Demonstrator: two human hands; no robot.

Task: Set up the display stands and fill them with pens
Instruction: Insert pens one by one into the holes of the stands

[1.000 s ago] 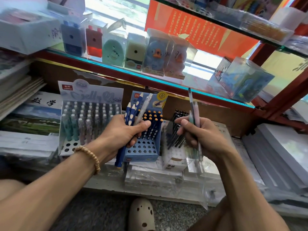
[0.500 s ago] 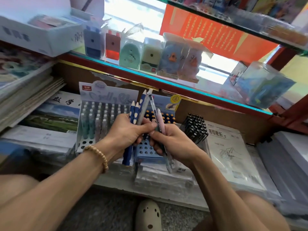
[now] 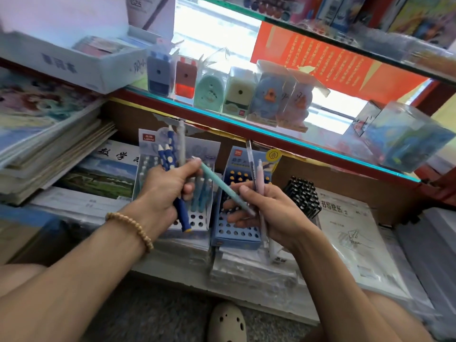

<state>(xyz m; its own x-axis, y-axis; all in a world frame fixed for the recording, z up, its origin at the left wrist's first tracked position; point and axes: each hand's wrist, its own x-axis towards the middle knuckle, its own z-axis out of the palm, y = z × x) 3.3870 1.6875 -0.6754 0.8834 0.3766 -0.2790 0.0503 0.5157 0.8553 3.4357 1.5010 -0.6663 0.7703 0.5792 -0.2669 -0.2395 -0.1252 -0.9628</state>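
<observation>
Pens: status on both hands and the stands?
Left hand grips blue dotted pens and pinches the teal pen. Right hand grips pink pen. White stand and blue stand show open holes; nothing blocking.

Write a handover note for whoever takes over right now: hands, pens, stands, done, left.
Left hand: grips a bunch of blue dotted pens plus a grey pen, and its thumb and fingertips pinch one end of a teal pen.
Right hand: holds a pink pen and a clear pen; the teal pen's other end lies across its fingers.
Stands: white stand on the left and blue stand beside it, both upright on the shelf; black pens stand to the right.
Done: both stands set up and partly filled.
Left: front holes in both are open; slot in the pens in hand.
</observation>
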